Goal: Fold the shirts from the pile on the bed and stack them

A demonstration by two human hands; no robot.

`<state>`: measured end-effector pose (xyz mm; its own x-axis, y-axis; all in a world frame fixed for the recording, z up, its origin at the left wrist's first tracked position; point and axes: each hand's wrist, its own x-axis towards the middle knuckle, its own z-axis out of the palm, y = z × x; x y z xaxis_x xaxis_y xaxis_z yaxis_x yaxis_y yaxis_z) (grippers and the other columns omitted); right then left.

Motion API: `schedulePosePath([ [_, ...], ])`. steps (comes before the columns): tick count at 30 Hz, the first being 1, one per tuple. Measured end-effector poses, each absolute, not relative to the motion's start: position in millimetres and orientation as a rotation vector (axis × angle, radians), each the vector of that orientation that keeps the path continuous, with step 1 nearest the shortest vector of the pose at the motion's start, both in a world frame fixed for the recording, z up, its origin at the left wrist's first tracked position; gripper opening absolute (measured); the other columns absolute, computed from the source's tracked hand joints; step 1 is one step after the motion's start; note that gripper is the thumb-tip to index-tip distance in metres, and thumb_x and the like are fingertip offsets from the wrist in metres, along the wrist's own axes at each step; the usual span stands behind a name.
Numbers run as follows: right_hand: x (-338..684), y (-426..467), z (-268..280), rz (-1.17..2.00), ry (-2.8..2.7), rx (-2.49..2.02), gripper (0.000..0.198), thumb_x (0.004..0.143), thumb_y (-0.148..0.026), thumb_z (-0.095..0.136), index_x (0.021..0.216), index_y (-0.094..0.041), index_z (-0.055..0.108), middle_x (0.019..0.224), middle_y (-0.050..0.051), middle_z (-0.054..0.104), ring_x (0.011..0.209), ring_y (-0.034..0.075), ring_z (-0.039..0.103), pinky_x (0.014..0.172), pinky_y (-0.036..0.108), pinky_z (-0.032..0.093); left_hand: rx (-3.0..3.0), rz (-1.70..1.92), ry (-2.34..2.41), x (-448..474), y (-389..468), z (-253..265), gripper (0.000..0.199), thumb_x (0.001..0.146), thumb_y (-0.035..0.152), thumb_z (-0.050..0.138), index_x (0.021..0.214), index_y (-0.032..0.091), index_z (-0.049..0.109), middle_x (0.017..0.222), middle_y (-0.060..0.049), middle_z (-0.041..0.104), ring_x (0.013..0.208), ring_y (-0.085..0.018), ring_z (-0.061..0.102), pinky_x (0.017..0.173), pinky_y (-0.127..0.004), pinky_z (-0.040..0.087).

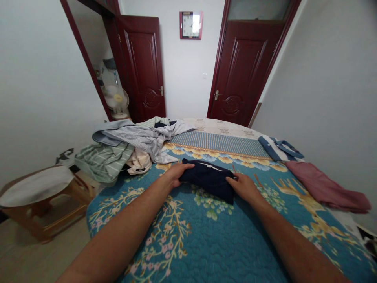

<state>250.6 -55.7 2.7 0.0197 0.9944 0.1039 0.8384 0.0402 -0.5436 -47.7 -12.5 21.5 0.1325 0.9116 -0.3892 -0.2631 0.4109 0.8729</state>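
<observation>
A dark navy garment (207,179), folded into a compact bundle, is at the middle of the bed. A pale strip with a small label shows along its far edge. My left hand (178,173) grips its left end, thumb on top. At the right end, my right hand (240,184) pinches the upper corner, with some fingers hidden behind the cloth. Whether the bundle rests fully on the bedspread or is slightly raised, I cannot tell.
A loose heap of clothes (141,137), striped grey and green, lies at the left. A folded blue-and-white garment (278,148) and a folded pink garment (328,186) lie along the right edge of the patterned bedspread (218,239). A wooden stool (44,188) stands at left.
</observation>
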Motion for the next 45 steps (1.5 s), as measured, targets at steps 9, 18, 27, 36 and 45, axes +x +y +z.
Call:
schedulePosePath([
  [9,256,-53,-4,0.406,-1.883,-1.838,0.031,0.098,-0.035,0.06,0.11,-0.017,0.082,0.101,0.011,0.081,0.094,0.025,0.075,0.081,0.031,0.051,0.911,1.063,1.048,-45,-14,13,0.042,0.07,0.023,0.088,0.109,0.016,0.074,0.102,-0.012,0.084,0.086,-0.024,0.08,0.086,-0.037,0.065],
  [18,246,-54,-5,-0.02,-1.806,-1.825,0.042,0.101,-0.03,0.054,0.134,-0.012,0.071,0.113,0.017,0.076,0.107,0.03,0.07,0.099,0.04,0.053,2.119,1.072,1.827,-69,-16,25,0.08,0.091,0.03,0.073,0.162,0.016,0.04,0.148,-0.022,0.063,0.14,-0.036,0.061,0.116,-0.05,0.049],
  [27,181,-64,0,0.046,-2.274,-1.434,0.063,0.111,-0.049,0.04,0.164,-0.017,0.046,0.171,0.015,0.042,0.162,0.032,0.03,0.133,0.056,0.022,2.523,0.631,1.252,-28,-33,7,0.054,0.104,0.038,0.05,0.155,0.022,0.057,0.166,-0.014,0.052,0.161,-0.031,0.036,0.134,-0.052,0.02],
  [36,177,-56,1,0.201,-2.318,-1.62,0.072,0.109,-0.058,0.04,0.166,-0.014,0.041,0.175,0.018,0.034,0.163,0.033,0.028,0.132,0.056,0.018,2.609,0.367,1.427,-30,-8,-3,0.061,0.108,0.048,0.038,0.164,0.025,0.048,0.174,-0.014,0.041,0.163,-0.036,0.03,0.132,-0.062,0.013],
  [45,177,-31,9,0.206,-2.222,-1.746,0.089,0.104,-0.077,0.036,0.159,-0.008,0.049,0.164,0.023,0.049,0.156,0.04,0.038,0.129,0.064,0.02,2.618,0.125,1.708,-21,21,-3,0.065,0.11,0.052,0.031,0.165,0.019,0.044,0.173,-0.022,0.039,0.16,-0.042,0.034,0.124,-0.067,0.027],
])
